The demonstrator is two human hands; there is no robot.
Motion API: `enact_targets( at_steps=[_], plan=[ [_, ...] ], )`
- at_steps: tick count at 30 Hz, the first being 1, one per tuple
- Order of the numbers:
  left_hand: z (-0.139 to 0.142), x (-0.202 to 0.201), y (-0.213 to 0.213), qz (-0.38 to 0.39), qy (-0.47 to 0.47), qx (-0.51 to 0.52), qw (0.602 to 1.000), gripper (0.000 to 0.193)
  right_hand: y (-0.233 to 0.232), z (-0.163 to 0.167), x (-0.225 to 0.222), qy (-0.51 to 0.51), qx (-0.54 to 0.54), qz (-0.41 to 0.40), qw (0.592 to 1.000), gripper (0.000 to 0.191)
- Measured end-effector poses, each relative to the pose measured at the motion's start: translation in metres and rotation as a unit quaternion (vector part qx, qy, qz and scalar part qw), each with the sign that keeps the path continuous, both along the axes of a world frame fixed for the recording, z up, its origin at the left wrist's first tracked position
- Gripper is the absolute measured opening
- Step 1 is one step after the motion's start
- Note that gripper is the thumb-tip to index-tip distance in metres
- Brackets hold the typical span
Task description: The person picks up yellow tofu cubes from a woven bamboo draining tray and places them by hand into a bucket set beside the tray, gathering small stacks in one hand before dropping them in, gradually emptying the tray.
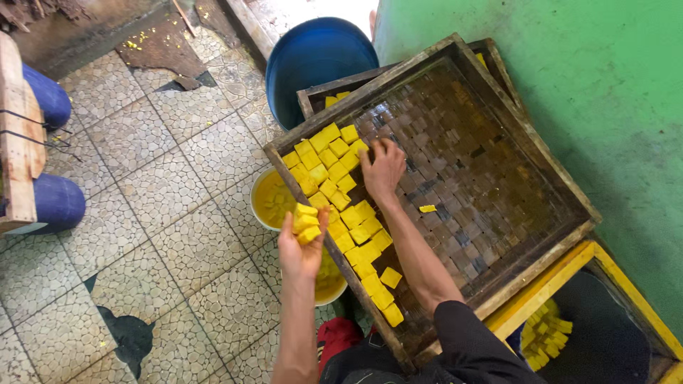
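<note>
A wooden tray (541,153) with a woven bottom lies tilted in front of me. Several yellow cubes (334,171) are lined up along its left side. My left hand (302,249) hangs over the tray's left rim and holds a small stack of yellow cubes (306,222). My right hand (383,167) rests on the woven bottom with its fingers on the cubes at the far end of the row. One loose yellow piece (427,208) lies alone in the tray's middle.
A white bowl of yellow liquid (269,199) sits under the tray's left edge. A blue barrel (313,57) stands behind, a second tray (320,92) lies beneath. A yellow-framed bin with cubes (548,331) is at lower right. Green wall (605,71) on the right, tiled floor (156,213) left.
</note>
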State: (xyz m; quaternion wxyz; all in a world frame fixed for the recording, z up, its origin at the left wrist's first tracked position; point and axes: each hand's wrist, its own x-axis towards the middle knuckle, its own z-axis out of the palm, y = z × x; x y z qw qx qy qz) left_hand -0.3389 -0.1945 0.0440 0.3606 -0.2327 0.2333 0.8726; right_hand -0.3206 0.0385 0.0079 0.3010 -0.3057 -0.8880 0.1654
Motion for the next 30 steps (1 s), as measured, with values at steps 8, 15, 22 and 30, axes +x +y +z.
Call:
enact_targets(
  at_steps=[8,15,22,30],
  plan=[
    [-0.009,0.024,-0.023,0.029,-0.042,0.052,0.997,0.047,0.009,-0.007,-0.055,0.018,-0.083,-0.043,0.995,0.027],
    [-0.036,0.022,-0.042,0.067,-0.047,0.056,0.995,0.043,-0.004,-0.004,-0.069,0.002,-0.187,0.042,0.982,0.036],
    [-0.048,0.013,-0.044,0.058,-0.025,-0.014,0.998,0.027,-0.029,-0.012,-0.069,-0.06,0.063,0.005,0.996,0.038],
    [-0.031,-0.007,-0.018,0.1,0.082,0.021,0.991,0.036,-0.04,0.074,-0.021,-0.075,-0.153,0.318,0.933,0.063]
  ],
)
